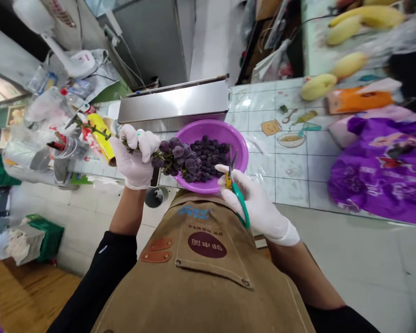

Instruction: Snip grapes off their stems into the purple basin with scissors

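My left hand (pixel 135 157), in a white glove, is closed round the stem of a bunch of dark purple grapes (pixel 175 159) held at the left rim of a purple plastic bowl (pixel 241 148). Several loose grapes lie in the bowl. My right hand (pixel 254 203), also gloved, grips green-handled scissors (pixel 237 189) just right of the bunch, blades pointing up over the bowl's near edge. A tan apron covers my front below the hands.
The bowl sits at the edge of a tiled counter (pixel 291 171). A steel box (pixel 173 104) stands behind it. Yellow mangoes (pixel 319 85), an orange packet (pixel 358 99) and a purple bag (pixel 384 171) lie right. Plastic bags and clutter (pixel 55 125) crowd the left.
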A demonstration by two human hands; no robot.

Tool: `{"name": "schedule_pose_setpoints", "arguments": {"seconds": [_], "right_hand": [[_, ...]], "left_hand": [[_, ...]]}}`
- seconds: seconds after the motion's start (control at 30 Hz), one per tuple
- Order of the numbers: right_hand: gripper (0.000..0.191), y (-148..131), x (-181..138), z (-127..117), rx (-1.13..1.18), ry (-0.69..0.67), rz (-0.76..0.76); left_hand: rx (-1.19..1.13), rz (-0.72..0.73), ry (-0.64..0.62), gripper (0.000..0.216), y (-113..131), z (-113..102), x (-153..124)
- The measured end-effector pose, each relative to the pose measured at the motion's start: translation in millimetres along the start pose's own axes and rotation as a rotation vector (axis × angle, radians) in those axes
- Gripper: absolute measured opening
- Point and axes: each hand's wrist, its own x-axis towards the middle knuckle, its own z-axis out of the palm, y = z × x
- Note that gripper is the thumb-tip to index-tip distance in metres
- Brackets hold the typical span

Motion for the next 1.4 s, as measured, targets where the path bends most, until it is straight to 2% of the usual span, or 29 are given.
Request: {"name": "schedule_pose_setpoints", "arguments": {"seconds": [0.07, 0.17, 0.27, 0.43, 0.6, 0.7, 0.8, 1.0, 1.23, 1.4], "right_hand": [[0.06, -6, -8, -4, 0.062, -0.151, -0.017], [0.066, -11, -8, -5, 0.273, -0.427, -0.084], [0.073, -8, 3, 2, 0.425, -0.562, -0.059], [0.076, 5, 27, 17, 0.557, -0.478, 0.078], [0.069, 10, 38, 23, 0.62, -0.422, 0.09], [0.066, 11, 39, 23, 0.669, -0.448, 0.101], [0.065, 14, 41, 25, 0.731, -0.457, 0.086], [0.062, 26, 55, 34, 0.876, -0.448, 0.051], [0.064, 20, 56, 31, 0.871, -0.42, 0.087], [0.056, 19, 55, 34, 0.861, -0.369, 0.026]], "left_hand": [[-0.005, -0.023, -0.082, 0.076, -10, 8, 2], [0.048, -0.026, -0.096, 0.075, -23, 20, 1], [0.116, -0.006, -0.082, 0.074, -35, 30, -3], [0.215, -0.064, -0.03, 0.075, -52, 36, -8], [0.234, -0.136, 0.073, 0.07, -60, 35, -7], [0.238, -0.141, 0.1, 0.068, -63, 34, -5], [0.187, -0.114, 0.07, 0.069, -70, 31, -3], [-0.015, -0.043, -0.078, 0.06, -80, 27, -4], [0.015, -0.032, -0.07, 0.064, -76, 35, -11], [0.056, -0.042, -0.036, 0.067, -79, 34, -13]]}}
